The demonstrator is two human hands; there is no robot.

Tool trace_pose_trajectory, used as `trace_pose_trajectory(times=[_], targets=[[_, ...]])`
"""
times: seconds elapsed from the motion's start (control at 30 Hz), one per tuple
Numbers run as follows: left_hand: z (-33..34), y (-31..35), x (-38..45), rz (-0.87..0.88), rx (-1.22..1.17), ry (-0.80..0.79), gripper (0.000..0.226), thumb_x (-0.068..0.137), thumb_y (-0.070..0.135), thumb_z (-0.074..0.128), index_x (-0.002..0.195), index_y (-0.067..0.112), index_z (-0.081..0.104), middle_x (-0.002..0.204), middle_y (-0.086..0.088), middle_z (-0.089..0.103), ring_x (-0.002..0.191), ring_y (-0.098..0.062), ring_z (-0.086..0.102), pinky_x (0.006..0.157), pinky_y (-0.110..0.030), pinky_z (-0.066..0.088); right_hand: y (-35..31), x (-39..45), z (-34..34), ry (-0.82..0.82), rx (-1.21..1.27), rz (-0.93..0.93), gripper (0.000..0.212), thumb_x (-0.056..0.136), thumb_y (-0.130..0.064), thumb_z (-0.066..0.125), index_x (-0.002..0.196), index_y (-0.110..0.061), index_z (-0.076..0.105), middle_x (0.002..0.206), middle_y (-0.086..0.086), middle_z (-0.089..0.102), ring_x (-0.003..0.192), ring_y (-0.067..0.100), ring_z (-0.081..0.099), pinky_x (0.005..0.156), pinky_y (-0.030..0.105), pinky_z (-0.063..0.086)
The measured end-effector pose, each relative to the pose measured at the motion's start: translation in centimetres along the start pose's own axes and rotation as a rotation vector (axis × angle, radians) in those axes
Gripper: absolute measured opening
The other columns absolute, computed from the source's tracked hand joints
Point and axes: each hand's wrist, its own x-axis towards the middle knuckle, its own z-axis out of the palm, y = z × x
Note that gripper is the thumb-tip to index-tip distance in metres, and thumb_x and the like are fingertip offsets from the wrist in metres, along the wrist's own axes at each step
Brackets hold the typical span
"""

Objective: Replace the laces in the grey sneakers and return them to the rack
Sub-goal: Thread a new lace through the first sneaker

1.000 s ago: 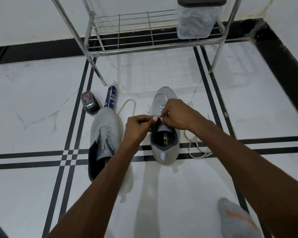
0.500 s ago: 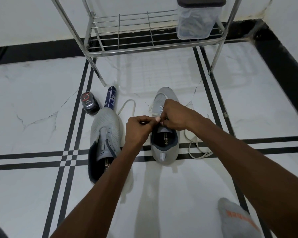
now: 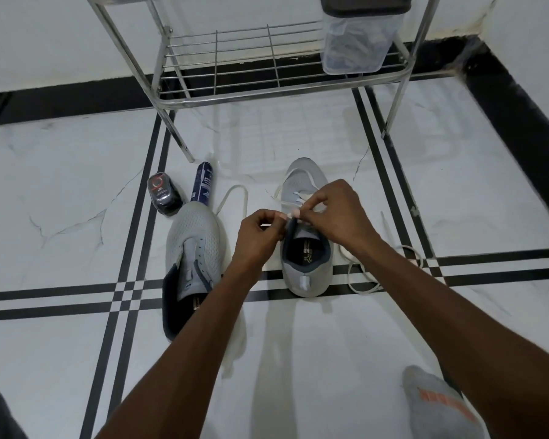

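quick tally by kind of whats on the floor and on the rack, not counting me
Grey sneakers: 2, left sneaker, right sneaker
White laces: 2, loose lace, threaded lace
Spray can: 1
Dark polish bottle: 1
Clear lidded container on the rack: 1
Rack: 1
Total: 8

We are in a home, in what looks like a hallway or entry corner. The floor (image 3: pixel 330 359) is glossy white marble-look tile crossed by black stripes, and a black skirting band (image 3: pixel 61 103) runs along the foot of the white walls. A metal wire rack (image 3: pixel 235 74) stands against the wall with a clear plastic box (image 3: pixel 355 45) on its low shelf. Grey sneakers (image 3: pixel 197 245), a spray can (image 3: pixel 202 186) and a small dark tin (image 3: pixel 162 198) sit on the floor before it, and we see a socked foot (image 3: pixel 438 403).
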Motion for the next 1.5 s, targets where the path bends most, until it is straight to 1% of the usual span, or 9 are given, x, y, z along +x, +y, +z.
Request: trace_pose_trajectory(times=[0.13,0.4,0.63,0.87,1.0,1.13,1.23,1.37,1.5], targets=[[0.5,0.4,0.0,0.039,0.077,0.040,0.011,0.096,0.017,0.064,0.098,0.009,0.071,0.086,-0.002,0.071,0.077,-0.012,0.065,0.074,-0.030,0.056,-0.5,-1.0,-0.4,-0.097,-0.115,0.048,0.035,0.083,-0.048,0.077,0.072,-0.015,0.081,0.071,0.001,0.073,0.079,0.017,0.066,0.083,0.034,0.047],[-2.5,3.4,1.4,0.021,-0.134,0.358,0.019,0.106,0.017,0.047,0.107,0.001,0.058,0.085,-0.005,0.066,0.073,-0.012,0.068,0.078,-0.031,0.058,-0.3,-1.9,0.6,-0.159,-0.015,0.157,0.019,0.092,-0.019,0.063,0.088,-0.012,0.081,0.087,0.002,0.077,0.084,0.016,0.069,0.067,0.017,0.047],[-1.1,4.0,-0.4,0.005,-0.138,0.092,0.013,0.108,0.011,0.038,0.108,0.005,0.049,0.104,-0.017,0.062,0.080,-0.023,0.075,0.075,-0.035,0.062,-1.2,-1.8,2.6,-0.010,-0.049,0.134,0.037,0.086,-0.044,0.073,0.067,-0.012,0.076,0.065,0.004,0.071,0.059,0.015,0.065,0.058,0.030,0.053],[-7.5,3.6,2.3,-0.052,0.070,0.909,0.027,0.103,0.019,0.040,0.118,-0.001,0.048,0.115,-0.021,0.063,0.106,-0.032,0.063,0.092,-0.038,0.050,-0.7,-1.7,2.3,0.004,-0.075,0.156,0.029,0.081,-0.027,0.072,0.061,-0.006,0.069,0.060,0.008,0.066,0.059,0.020,0.062,0.056,0.035,0.052],[-3.4,2.2,0.6,0.377,0.649,0.567,0.042,0.093,0.024,0.065,0.131,0.008,0.056,0.133,-0.012,0.054,0.124,-0.031,0.046,0.102,-0.031,0.031,-0.7,-1.3,2.3,-0.035,-0.079,0.157,0.028,0.080,-0.029,0.072,0.064,-0.006,0.072,0.063,0.008,0.067,0.061,0.020,0.063,0.059,0.036,0.054],[-0.6,0.6,1.7,0.431,0.745,0.071,0.021,0.088,0.055,0.060,0.099,0.040,0.070,0.116,0.010,0.064,0.117,-0.022,0.055,0.099,-0.038,0.035,-0.4,-1.2,2.2,-0.055,-0.072,0.146,0.034,0.088,-0.040,0.069,0.070,-0.011,0.075,0.066,0.002,0.068,0.060,0.014,0.061,0.056,0.028,0.047],[-0.8,0.8,2.2,0.398,0.740,0.132,0.011,0.091,0.037,0.059,0.082,0.037,0.066,0.101,0.007,0.067,0.104,-0.022,0.060,0.093,-0.043,0.044,-0.2,-1.4,2.0,-0.051,-0.066,0.149,0.028,0.084,-0.034,0.072,0.069,-0.011,0.075,0.067,0.004,0.069,0.062,0.015,0.061,0.059,0.029,0.049],[-5.0,2.3,3.6,0.218,0.623,0.742,0.026,0.091,0.021,0.046,0.099,0.019,0.071,0.114,-0.009,0.065,0.113,-0.029,0.057,0.097,-0.048,0.050,0.1,-1.6,2.1,-0.052,-0.042,0.150,0.025,0.080,-0.028,0.071,0.065,-0.008,0.071,0.064,0.008,0.068,0.065,0.020,0.065,0.062,0.036,0.054],[-2.9,2.5,1.7,0.502,0.712,0.305,0.031,0.093,0.028,0.069,0.123,0.019,0.065,0.127,0.000,0.061,0.123,-0.024,0.046,0.101,-0.040,0.035,0.0,-1.5,2.0,-0.064,-0.041,0.138,0.021,0.081,-0.030,0.071,0.070,-0.013,0.075,0.068,0.003,0.070,0.067,0.017,0.065,0.066,0.036,0.057]])
